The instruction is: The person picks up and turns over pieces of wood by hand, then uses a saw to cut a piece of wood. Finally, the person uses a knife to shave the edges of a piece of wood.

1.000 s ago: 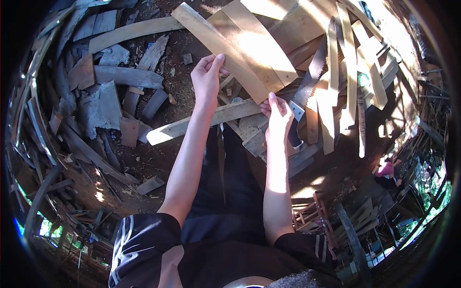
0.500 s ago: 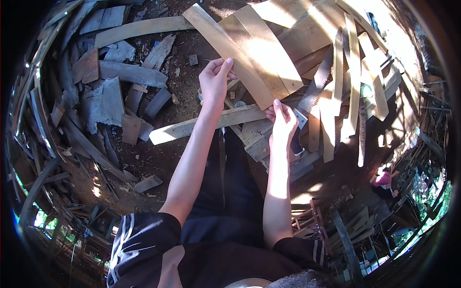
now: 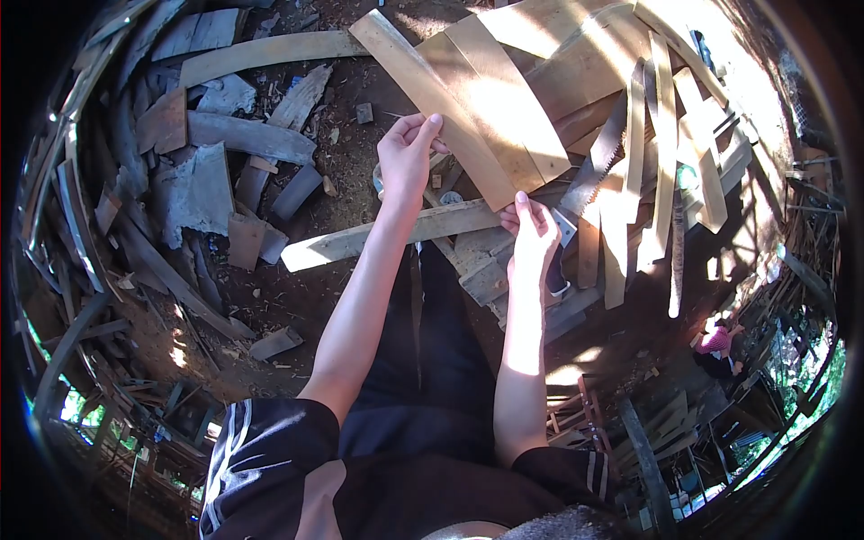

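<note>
A flat, light-coloured wooden board (image 3: 445, 110) lies slantwise ahead of me, overlapping wider boards (image 3: 508, 99). My left hand (image 3: 409, 153) pinches its left edge near the middle, thumb on top. At its lower end, my right hand (image 3: 531, 229) grips the corner between thumb and fingers. Just right of that hand is a handsaw (image 3: 594, 166), its dark handle partly hidden beside the wrist. A long plank (image 3: 360, 241) runs behind my left forearm.
Broken grey wood pieces (image 3: 193, 189) cover the ground at left. Narrow strips (image 3: 664, 144) lie piled at right. Another person (image 3: 715, 342) is at the far right. Sticks and debris ring the edges.
Both hands and the board keep nearly the same pose, shifted very slightly right and down in view. The distant person's arm has moved a little.
</note>
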A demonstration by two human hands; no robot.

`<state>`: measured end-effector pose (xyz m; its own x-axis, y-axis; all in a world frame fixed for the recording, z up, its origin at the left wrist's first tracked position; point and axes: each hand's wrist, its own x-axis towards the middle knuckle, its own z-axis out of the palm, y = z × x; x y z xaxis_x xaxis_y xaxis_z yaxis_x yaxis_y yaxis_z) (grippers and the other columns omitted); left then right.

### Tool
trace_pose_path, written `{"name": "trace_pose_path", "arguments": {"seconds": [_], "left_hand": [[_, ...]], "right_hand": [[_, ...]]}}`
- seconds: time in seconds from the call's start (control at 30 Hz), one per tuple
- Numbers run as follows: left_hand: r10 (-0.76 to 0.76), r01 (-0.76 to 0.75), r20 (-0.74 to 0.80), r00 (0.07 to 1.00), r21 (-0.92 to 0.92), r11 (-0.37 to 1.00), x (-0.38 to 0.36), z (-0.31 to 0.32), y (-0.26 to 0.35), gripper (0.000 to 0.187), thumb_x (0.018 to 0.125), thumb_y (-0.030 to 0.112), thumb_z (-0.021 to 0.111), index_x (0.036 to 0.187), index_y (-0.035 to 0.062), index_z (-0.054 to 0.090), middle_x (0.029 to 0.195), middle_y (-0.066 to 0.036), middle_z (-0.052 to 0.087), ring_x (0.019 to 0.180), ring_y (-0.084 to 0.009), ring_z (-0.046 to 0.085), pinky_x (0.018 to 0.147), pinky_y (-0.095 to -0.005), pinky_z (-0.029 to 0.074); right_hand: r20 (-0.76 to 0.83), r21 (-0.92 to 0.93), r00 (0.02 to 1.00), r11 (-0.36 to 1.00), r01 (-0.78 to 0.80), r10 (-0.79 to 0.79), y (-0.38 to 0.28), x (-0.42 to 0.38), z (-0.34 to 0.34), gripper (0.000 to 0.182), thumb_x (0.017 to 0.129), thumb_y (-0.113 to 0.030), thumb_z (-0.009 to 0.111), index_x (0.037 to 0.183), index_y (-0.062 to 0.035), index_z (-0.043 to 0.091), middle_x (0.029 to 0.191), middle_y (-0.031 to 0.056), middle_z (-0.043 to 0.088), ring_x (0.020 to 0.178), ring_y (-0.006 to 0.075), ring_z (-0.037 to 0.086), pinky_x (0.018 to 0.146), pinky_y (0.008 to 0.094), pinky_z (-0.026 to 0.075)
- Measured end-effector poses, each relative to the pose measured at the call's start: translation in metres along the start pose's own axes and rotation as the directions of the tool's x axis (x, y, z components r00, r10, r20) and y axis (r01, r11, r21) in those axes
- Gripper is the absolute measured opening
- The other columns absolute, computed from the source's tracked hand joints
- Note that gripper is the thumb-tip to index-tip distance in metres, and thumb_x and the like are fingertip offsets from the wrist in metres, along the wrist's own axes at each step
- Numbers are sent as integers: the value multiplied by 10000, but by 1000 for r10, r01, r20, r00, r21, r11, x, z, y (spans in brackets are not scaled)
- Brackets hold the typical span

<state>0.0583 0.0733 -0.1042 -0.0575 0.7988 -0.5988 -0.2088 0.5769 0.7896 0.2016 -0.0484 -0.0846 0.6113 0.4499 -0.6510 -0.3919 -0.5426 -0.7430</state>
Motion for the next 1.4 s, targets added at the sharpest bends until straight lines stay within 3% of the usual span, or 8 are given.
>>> {"name": "trace_pose_path", "arguments": {"seconds": [0.5, 0.8, 0.9, 0.97, 1.1, 1.27, 1.33, 1.4], "left_hand": [[-13, 13, 8, 1000, 4, 1000, -1, 0, 1, 224, 929, 200, 681, 1023, -2, 649, 803, -18, 678, 653, -73, 613, 638, -210, 385], [-13, 13, 5, 1000, 22, 1000, 2, -2, -3, 268, 932, 206, 681, 1049, -30, 635, 824, -44, 691, 651, -86, 623, 648, -220, 424], [-10, 9, 15, 1000, 54, 999, 2, -3, -3, 272, 938, 222, 675, 1051, -23, 638, 821, -32, 691, 656, -79, 620, 633, -216, 408], [-6, 5, 12, 1000, 54, 999, 1, -2, -4, 281, 938, 233, 675, 1053, -21, 638, 822, -30, 691, 657, -74, 617, 623, -213, 403], [-21, 21, 2, 1000, 74, 997, 1, -2, -3, 270, 950, 280, 659, 1030, 22, 657, 822, -3, 655, 684, -65, 599, 646, -210, 397], [-21, 21, 0, 1000, 114, 993, 4, -1, -2, 308, 949, 322, 656, 1030, 25, 655, 806, -3, 633, 684, -72, 589, 662, -218, 417], [1, -1, -3, 1000, 149, 989, 5, 0, -2, 357, 933, 333, 677, 1021, -12, 658, 796, -16, 670, 638, -47, 573, 535, -200, 359], [4, -5, 5, 1000, 171, 985, 5, 2, -2, 345, 935, 325, 676, 1005, -12, 662, 782, -13, 665, 646, -45, 564, 549, -201, 368]], "right_hand": [[-82, 26, 992, 995, 96, -93, -4, -4, -34, 218, 946, -203, 664, 975, 10, 631, 778, 99, 679, 610, 162, 648, 583, 266, 541], [-139, -190, 918, 920, 342, -370, 11, -13, -59, 151, 965, -134, 618, 985, 15, 628, 792, 93, 665, 556, 135, 605, 519, 231, 476], [-205, -299, 862, 868, 396, -463, 17, -16, -63, 114, 936, -102, 654, 986, -2, 632, 812, 80, 666, 653, 138, 616, 584, 245, 485], [-152, -726, 719, 570, 385, -678, 16, -17, -64, 240, 864, -150, 747, 1028, -26, 624, 909, 77, 657, 837, 191, 624, 720, 327, 512], [46, -872, 639, 281, 401, -768, 19, -15, -68, 545, 716, -286, 867, 1115, -64, 569, 1039, 93, 611, 969, 293, 585, 831, 453, 471], [13, -901, 740, 314, 301, -672, 29, -12, -72, 638, 691, -272, 881, 1182, -78, 522, 1043, 108, 601, 951, 311, 597, 851, 439, 472], [-82, -849, 786, 457, 267, -612, 30, -10, -70, 644, 695, -244, 878, 1200, -86, 510, 1051, 109, 597, 941, 305, 601, 856, 434, 479], [-141, -793, 809, 555, 253, -570, 34, -6, -67, 638, 696, -214, 870, 1207, -93, 506, 1061, 113, 595, 954, 301, 603, 864, 430, 482]]}}
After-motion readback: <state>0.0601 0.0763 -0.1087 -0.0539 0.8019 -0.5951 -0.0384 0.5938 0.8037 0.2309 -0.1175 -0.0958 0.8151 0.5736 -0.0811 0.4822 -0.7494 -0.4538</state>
